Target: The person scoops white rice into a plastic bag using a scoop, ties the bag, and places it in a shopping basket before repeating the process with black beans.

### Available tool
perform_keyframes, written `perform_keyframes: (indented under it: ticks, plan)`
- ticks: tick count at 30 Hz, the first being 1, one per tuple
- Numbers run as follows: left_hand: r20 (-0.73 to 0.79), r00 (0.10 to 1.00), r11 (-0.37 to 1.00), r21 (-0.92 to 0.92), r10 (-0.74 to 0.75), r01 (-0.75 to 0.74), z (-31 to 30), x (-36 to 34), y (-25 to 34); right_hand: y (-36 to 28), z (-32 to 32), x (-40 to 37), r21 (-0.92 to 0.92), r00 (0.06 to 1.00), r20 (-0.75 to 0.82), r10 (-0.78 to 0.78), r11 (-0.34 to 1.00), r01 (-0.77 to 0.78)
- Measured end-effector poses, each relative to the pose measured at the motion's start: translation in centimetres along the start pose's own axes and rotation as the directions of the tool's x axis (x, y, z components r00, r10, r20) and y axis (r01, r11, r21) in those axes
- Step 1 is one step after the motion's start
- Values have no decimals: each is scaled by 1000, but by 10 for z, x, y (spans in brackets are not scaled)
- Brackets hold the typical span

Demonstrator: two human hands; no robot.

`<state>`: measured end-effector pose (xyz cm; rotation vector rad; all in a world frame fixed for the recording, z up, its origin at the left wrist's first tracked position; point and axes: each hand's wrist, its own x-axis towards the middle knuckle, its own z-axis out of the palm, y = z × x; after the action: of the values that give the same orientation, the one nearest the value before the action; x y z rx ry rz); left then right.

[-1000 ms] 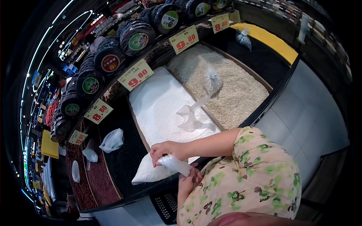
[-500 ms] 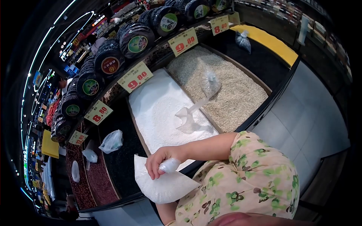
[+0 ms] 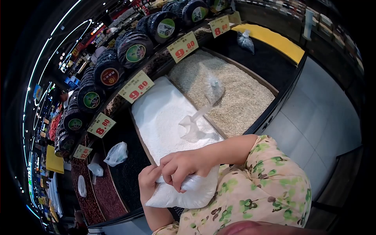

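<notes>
A clear plastic bag of white grain [image 3: 176, 196] hangs in front of the floral shirt, over the bins' near edge. My right hand [image 3: 184, 168] is closed round the bag's gathered neck from above. My left hand [image 3: 149, 178] has come up beside it, fingers curled together at the bag's upper left, close against the right fingers; a twisted bit of plastic seems to lie between the hands. Beyond them is the bin of white grain [image 3: 156, 109], with a clear scoop [image 3: 192, 127] resting in it.
To the right, a bin of beige grain [image 3: 250, 98] holds a plastic-wrapped scoop [image 3: 214, 89]. Dark and reddish grain bins lie left, with a plastic bag [image 3: 116, 154] on the dark one. Price signs [image 3: 136, 86] and round dark packages [image 3: 135, 51] line the shelf behind.
My left hand has risen from under the bag to the neck beside my right hand. The bag has shifted right, closer to my body. The view has turned slightly.
</notes>
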<state>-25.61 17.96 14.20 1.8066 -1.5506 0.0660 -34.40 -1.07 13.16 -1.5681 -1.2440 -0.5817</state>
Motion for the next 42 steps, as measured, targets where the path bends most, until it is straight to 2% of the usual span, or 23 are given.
perform_keyframes:
  ticks: [2, 5, 6, 9, 10, 13, 14, 16, 17, 18, 22, 25, 26, 28, 30, 31, 33, 34, 40, 42]
  plan:
    - [123, 988, 990, -97, -92, 104, -5, -3, -5, -2, 0, -9, -81, 997, -10, 79, 994, -79]
    - [132, 986, 983, -141, -102, 120, -5, 0, -7, -2, 2, -22, -210, 979, -24, 204, 956, -204]
    - [143, 978, 976, -137, -151, 170, -6, -2, -4, -2, 3, -25, -252, 968, -30, 248, 936, -247]
    - [-36, 998, 991, 119, -48, 52, 9, -5, 1, -7, 7, -29, -283, 886, -120, 448, 840, -464]
    - [-94, 994, 977, 202, -51, 70, 16, -6, 5, -5, 9, -31, -287, 874, -176, 453, 826, -486]
    - [-246, 963, 984, 109, -111, 141, 37, -12, 1, 13, 15, -39, -270, 814, -338, 473, 780, -565]
    - [-230, 956, 980, 39, -182, 196, 40, -18, -3, 19, 17, -40, -246, 781, -390, 488, 762, -599]
    - [-273, 945, 984, -36, -178, 175, 45, -21, -1, 19, 20, -34, -218, 712, -451, 538, 707, -673]
    - [-296, 938, 984, -72, -178, 164, 46, -23, -1, 23, 24, -35, -194, 701, -430, 569, 700, -687]
    - [-244, 945, 975, -93, -219, 202, 46, -30, -5, 30, 28, -37, -171, 691, -406, 599, 693, -701]
    - [-165, 936, 942, 77, -312, 328, 41, -45, 4, 56, 46, -45, -95, 599, -305, 740, 602, -793]
    - [-183, 921, 907, 190, -344, 377, 44, -58, 2, 65, 63, -45, -44, 591, -274, 759, 604, -796]
    - [-217, 903, 894, 181, -370, 410, 46, -62, -1, 66, 67, -42, -5, 559, -256, 789, 577, -816]
    - [-235, 878, 899, 36, -417, 437, 45, -71, -6, 65, 75, -36, 67, 495, -212, 843, 518, -853]
    - [-291, 863, 910, -85, -413, 407, 47, -79, -14, 72, 85, -39, 31, 521, -206, 828, 538, -843]
    - [-325, 855, 911, -60, -405, 408, 48, -84, -15, 73, 90, -40, 14, 533, -204, 821, 547, -837]
    - [-387, 841, 913, -5, -378, 409, 51, -94, -15, 68, 98, -34, 57, 500, -199, 843, 519, -853]
    - [-373, 827, 899, -52, -421, 434, 52, -99, -16, 67, 101, -32, 76, 485, -199, 852, 506, -859]
    - [-438, 794, 899, -88, -421, 428, 58, -121, -12, 71, 123, -37, 40, 468, -207, 859, 485, -873]
    - [-474, 774, 896, -77, -419, 437, 60, -131, -13, 69, 134, -36, -15, 491, -211, 845, 500, -866]
